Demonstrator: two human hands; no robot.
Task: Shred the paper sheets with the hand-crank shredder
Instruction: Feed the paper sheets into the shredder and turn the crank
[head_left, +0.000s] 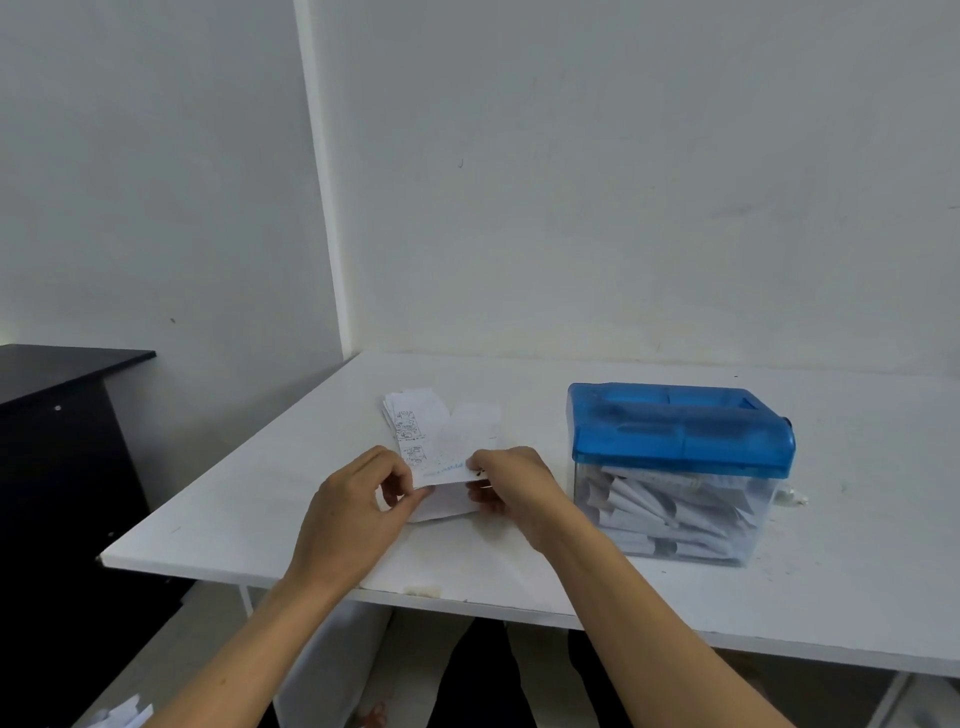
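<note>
Head view, frame centre: left hand and right hand each pinch one sheet off the stack, apparently to feed the shredder at right.

One shredder, two hands, several paper sheets, one table, one cabinet.

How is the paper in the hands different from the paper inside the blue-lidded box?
The held sheet is one whole piece; the bin paper is many curled strips. The left hand and right hand pinch the held sheet; the bin paper lies piled inside the shredder. Both are white.
</note>
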